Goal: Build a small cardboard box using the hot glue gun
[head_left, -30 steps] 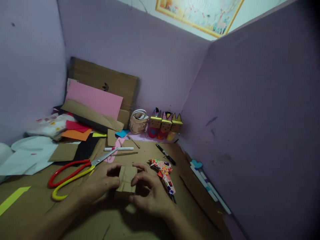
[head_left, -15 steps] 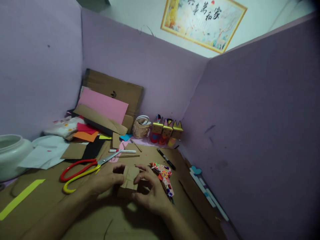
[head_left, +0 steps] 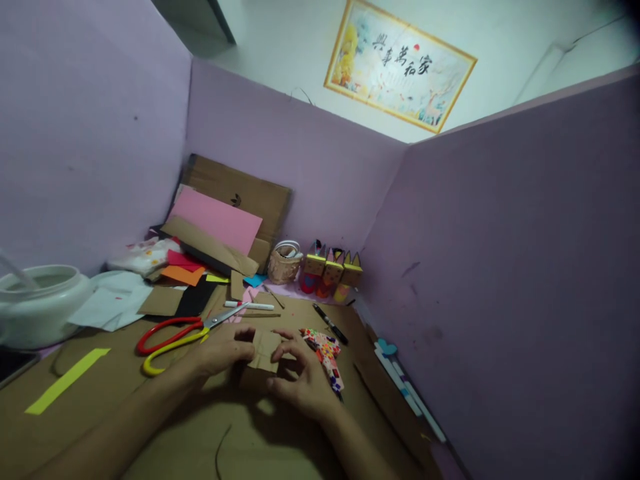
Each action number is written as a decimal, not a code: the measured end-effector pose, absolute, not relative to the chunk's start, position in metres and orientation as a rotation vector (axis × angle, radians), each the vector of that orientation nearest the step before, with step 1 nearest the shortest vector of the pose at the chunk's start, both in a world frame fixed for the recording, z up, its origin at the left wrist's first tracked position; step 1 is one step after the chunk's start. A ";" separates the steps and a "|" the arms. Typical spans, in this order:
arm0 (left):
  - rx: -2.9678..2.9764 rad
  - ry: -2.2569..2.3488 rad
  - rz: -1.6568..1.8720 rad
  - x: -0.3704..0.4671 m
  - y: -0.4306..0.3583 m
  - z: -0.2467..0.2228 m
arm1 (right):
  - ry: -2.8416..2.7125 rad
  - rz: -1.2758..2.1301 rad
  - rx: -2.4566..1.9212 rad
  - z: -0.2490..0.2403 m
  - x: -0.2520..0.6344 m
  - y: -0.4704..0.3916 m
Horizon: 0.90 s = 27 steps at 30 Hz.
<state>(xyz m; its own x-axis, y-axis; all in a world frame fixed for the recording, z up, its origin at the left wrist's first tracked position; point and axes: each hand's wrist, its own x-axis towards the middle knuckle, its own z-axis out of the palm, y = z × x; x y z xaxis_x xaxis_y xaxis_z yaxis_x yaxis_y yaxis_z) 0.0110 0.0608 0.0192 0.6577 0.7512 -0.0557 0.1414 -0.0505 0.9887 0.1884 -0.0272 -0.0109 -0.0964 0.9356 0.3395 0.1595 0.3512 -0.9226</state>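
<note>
Brown cardboard piece at desk centre, pinched both sides: left hand grips left edge, right hand curls over right edge, steadying fold. Scissors left, patterned glue gun right, within reach.

The cardboard piece is a small, plain brown, roughly rectangular panel. It is resting on the brown cardboard work surface, with its far edge tilting slightly upward. The left hand is gripping its left edge, and the right hand is gripping its right edge, with fingertips curling over the top face.
</note>
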 end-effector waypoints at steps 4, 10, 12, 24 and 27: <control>1.603 0.787 0.602 0.012 0.060 0.019 | -1.522 0.899 -1.047 -0.009 0.187 -0.028; 1.630 0.780 0.611 0.014 0.060 0.022 | -1.550 0.860 -1.060 -0.012 0.189 -0.026; 1.632 0.759 0.597 0.014 0.059 0.023 | -1.552 0.856 -1.056 -0.011 0.190 -0.025; 1.630 0.779 0.583 0.011 0.063 0.017 | -1.556 0.826 -1.085 -0.012 0.190 -0.026; 1.622 0.779 0.582 0.012 0.061 0.018 | -1.544 0.837 -1.086 -0.012 0.190 -0.026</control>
